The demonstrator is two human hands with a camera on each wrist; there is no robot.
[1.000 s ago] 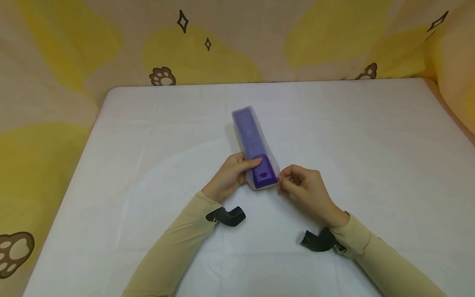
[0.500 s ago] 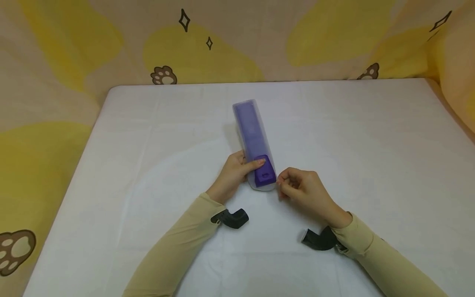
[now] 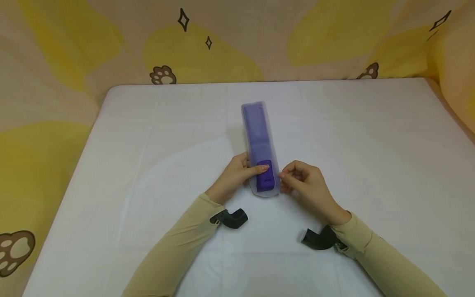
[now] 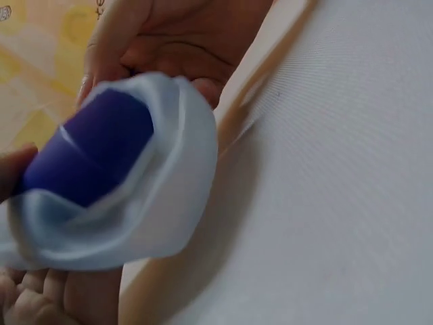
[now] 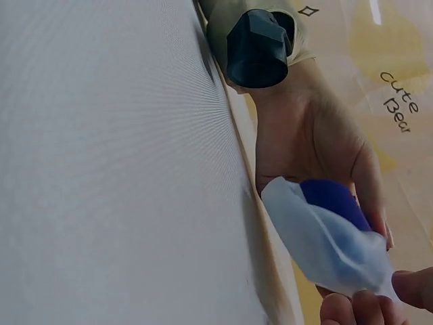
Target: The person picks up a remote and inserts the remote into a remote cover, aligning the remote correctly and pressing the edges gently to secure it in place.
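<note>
A long purple case (image 3: 257, 134), darker at its near end (image 3: 266, 181), lies inside a translucent plastic bag (image 3: 261, 194). My left hand (image 3: 233, 175) grips case and bag from the left, thumb on top of the dark end and fingers beneath. At the bag's right edge, my right hand (image 3: 309, 183) pinches the plastic between thumb and forefinger. The left wrist view shows the loose, rumpled bag (image 4: 181, 183) around the dark purple end (image 4: 95, 145). In the right wrist view, the bag (image 5: 323, 240) reaches the right hand's fingertips (image 5: 365, 310).
A white table (image 3: 178, 144) spreads beneath both hands. Behind and beside it hangs a yellow and beige patterned cloth (image 3: 259, 37). A black wrist camera (image 3: 233, 218) sits at the left cuff, and another black camera (image 3: 318, 239) at the right cuff.
The case has turned from a leftward slant to nearly upright in the head view, its far end shifting right. My left hand moved slightly right with it; the right hand stayed by the bag's edge.
</note>
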